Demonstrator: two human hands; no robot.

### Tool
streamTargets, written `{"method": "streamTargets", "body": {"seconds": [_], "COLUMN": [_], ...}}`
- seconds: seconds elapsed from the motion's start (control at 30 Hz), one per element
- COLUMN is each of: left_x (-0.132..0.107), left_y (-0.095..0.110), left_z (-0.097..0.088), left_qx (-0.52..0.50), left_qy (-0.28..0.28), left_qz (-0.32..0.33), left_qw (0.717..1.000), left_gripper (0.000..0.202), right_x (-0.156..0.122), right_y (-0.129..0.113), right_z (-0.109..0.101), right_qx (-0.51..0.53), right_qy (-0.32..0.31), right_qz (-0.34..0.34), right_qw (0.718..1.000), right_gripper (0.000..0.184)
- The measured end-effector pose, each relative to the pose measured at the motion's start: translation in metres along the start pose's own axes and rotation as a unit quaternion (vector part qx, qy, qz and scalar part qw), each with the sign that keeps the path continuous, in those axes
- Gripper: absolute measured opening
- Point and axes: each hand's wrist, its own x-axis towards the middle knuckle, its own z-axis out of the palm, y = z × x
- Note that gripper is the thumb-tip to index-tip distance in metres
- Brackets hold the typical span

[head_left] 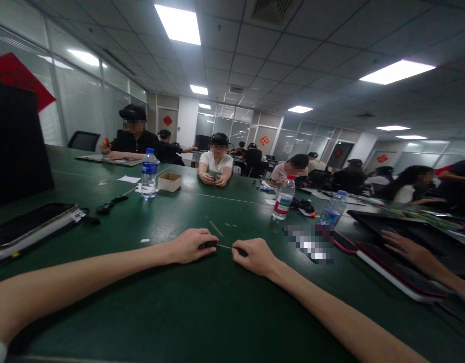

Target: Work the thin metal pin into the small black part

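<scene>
Head: right hand (255,256) curled inward

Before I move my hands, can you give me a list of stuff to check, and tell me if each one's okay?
1. Left hand has hold of its dark piece: ok.
2. Right hand is closed around its dark bit: ok.
3. Both small things show whole: not ok, fingers cover parts.
4. Thin pale line between the hands joins them: cannot tell.
5. Red-capped bottle stands upright, apart from both hands: ok.
6. Neighbor's hand is apart from yours: ok.
</scene>
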Motion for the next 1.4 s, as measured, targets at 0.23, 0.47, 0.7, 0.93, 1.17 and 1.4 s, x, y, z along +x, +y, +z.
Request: {"method": "streamTargets", "body": {"seconds": [0.23, 0.47, 0.7, 0.93, 1.17, 1.4], "left_x": [0.0, -0.001, 0.0, -0.001, -0.003, -0.003], "left_y": [0.001, 0.005, 0.002, 0.001, 0.004, 0.004], "left_z": [-0.001, -0.008, -0.004, -0.005, -0.01, -0.013], "left_qx": [0.005, -0.029, 0.003, -0.008, -0.032, -0.052], "left_qy": [-0.008, -0.033, -0.033, -0.031, -0.045, -0.046], "left_qz": [-0.003, -0.001, 0.01, 0.032, 0.061, 0.078], "left_qw": [1.0, 0.999, 0.999, 0.999, 0.997, 0.995], "left_gripper": [0.038, 0.035, 0.032, 0.032, 0.032, 0.033], "right_x": [0.0, -0.001, -0.001, -0.002, -0.004, -0.005], "right_y": [0.0, 0.003, 0.004, 0.004, 0.008, 0.012], "right_z": [0.0, 0.001, 0.004, 0.001, 0.003, 0.006], "right_qx": [0.005, -0.003, -0.027, -0.019, 0.0, 0.006], "right_qy": [-0.003, -0.007, 0.012, 0.008, 0.023, 0.043], "right_qz": [-0.003, -0.027, -0.031, -0.058, -0.098, -0.12], "right_qw": [1.0, 1.0, 0.999, 0.998, 0.995, 0.992], "right_gripper": [0.031, 0.03, 0.028, 0.028, 0.027, 0.027]}}
